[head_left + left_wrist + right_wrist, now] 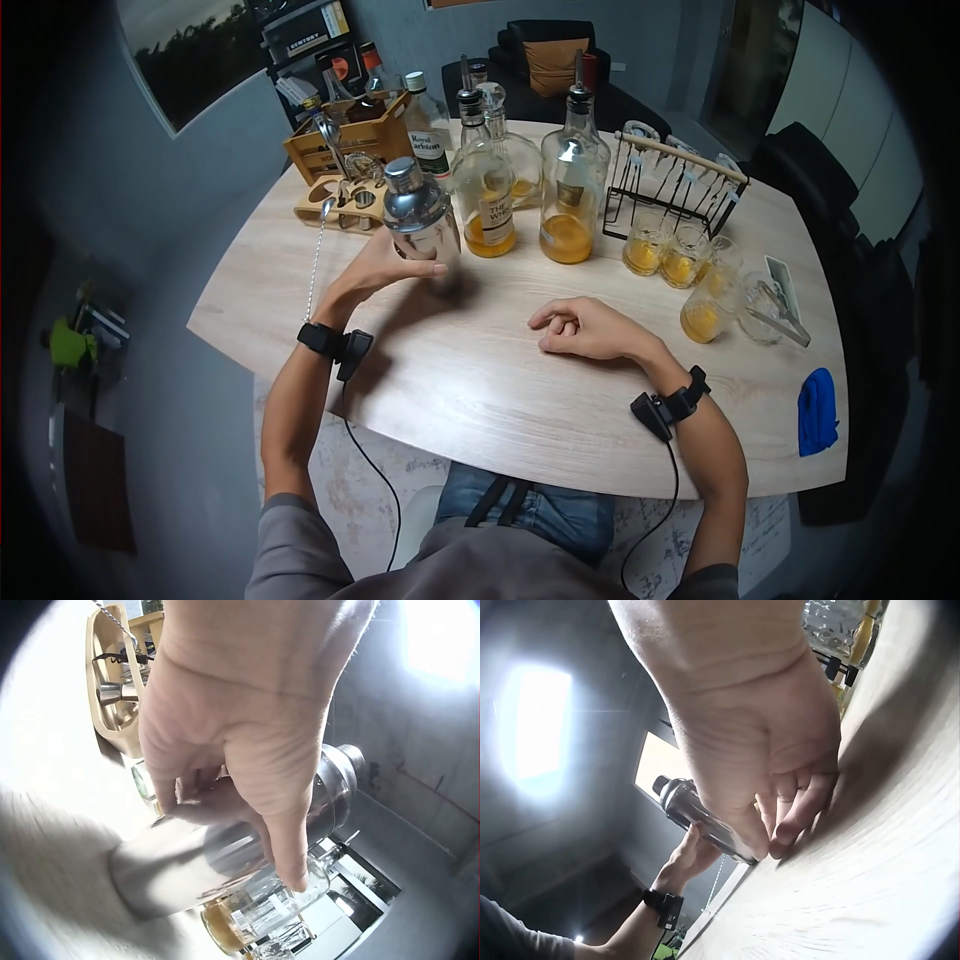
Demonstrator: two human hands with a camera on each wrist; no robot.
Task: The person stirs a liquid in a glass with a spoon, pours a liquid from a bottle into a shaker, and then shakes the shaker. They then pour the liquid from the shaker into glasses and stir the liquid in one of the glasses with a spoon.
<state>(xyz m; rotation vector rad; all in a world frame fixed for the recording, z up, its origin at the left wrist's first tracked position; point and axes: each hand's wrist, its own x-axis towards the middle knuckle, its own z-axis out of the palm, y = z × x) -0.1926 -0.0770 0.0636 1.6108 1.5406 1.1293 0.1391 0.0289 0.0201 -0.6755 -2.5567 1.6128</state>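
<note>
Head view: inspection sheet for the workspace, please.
Surface: pale wood-grain table; spills: nothing seen.
Job's things: metal shaker, base blurred.
Clutter: bottles toward the back, glasses of amber liquid to the right, blue cloth near the right edge.
Hands: left hand grips the shaker; right hand, loosely curled at the tabletop, holds nothing.
Cables: a black cable hangs from each wrist.
Surroundings: dark sofa with orange cushion beyond the table.
</note>
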